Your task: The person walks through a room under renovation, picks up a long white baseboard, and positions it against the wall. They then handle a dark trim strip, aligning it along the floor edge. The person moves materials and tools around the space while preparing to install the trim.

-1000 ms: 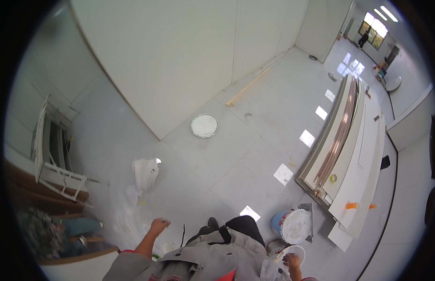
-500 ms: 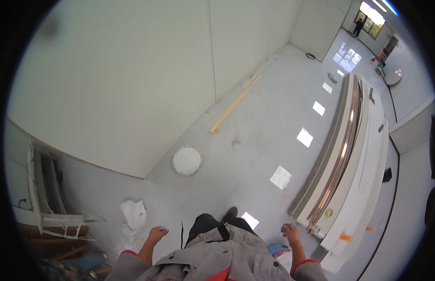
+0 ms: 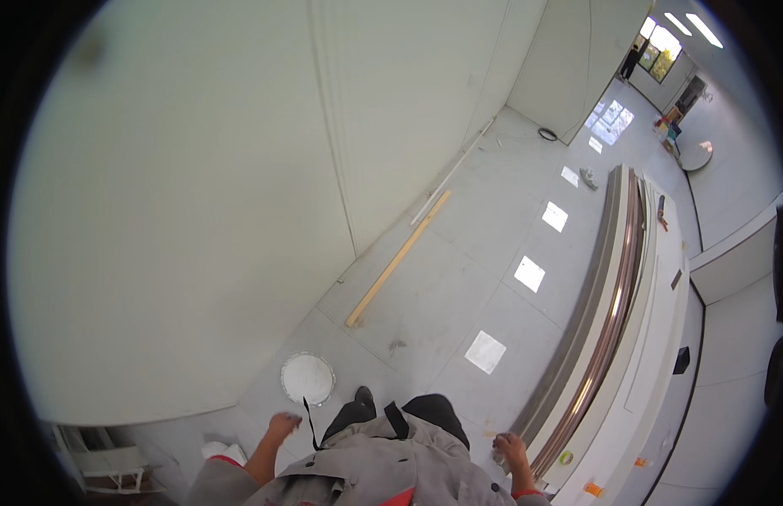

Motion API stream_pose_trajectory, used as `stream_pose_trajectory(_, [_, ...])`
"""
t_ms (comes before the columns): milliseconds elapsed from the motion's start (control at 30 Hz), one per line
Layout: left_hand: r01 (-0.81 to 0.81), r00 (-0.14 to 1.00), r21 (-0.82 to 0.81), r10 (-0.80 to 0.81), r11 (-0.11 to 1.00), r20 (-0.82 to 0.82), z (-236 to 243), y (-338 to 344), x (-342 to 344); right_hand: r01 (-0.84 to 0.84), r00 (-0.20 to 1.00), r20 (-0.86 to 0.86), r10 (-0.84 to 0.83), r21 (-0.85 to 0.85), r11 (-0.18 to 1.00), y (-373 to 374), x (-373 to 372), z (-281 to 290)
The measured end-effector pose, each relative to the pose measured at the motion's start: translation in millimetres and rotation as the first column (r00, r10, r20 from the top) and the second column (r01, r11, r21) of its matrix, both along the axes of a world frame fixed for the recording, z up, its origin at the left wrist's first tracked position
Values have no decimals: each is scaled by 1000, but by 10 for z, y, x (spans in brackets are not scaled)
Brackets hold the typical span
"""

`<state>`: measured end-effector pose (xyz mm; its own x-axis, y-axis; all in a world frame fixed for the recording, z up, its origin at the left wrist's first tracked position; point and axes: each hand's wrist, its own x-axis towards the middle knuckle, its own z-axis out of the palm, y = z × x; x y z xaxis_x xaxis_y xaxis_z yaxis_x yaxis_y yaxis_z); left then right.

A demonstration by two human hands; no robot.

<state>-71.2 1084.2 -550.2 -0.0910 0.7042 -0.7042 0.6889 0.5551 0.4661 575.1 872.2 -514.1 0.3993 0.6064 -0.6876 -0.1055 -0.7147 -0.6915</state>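
My left hand [image 3: 282, 426] hangs in front of me on the left, its fingers curled in. Whatever it may hold is too small to make out. The nearest thing to it is a round white bucket-like object [image 3: 308, 378] on the floor. On the other side, my right hand [image 3: 509, 447] is also curled closed, and its contents cannot be made out. Close by it is the near end of a stack of long boards [image 3: 653, 329] with shiny brown metal strips [image 3: 606, 350] lying along it. Neither hand touches the stack visibly.
A wooden strip [image 3: 400, 257] and a thin white strip [image 3: 452, 173] lie by the large pale wall panel [image 3: 181, 211]. A white metal frame [image 3: 113, 472] stands at lower left. Green tape [image 3: 566, 458] sits on the boards. Far off, a person [image 3: 630, 61] stands near a window.
I have stepped forward, and my other foot is now in front. The round white object, wooden strip and stack appear closer. Both hands stay low and curled.
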Motion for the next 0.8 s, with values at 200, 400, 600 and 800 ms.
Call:
stream_pose_trajectory(200, [-157,965,199,107,967,239,464,2927,1769,-74,961,248,125,-204,976,598,932,-455])
stream_pose_trajectory(400, [45,999,26,-45,999,-4,59,4121,3097,-119,793,596,-127,356,927,4475,2733,1975])
stream_pose_trajectory(600, [70,987,-168,-44,983,154,383,5089,4731,-743,464,814,-351,573,346,6561,3911,4745])
stream_pose_trajectory(800, [-5,997,-233,24,973,77,509,6574,5833,-802,503,780,-373,582,135,8323,5141,4941])
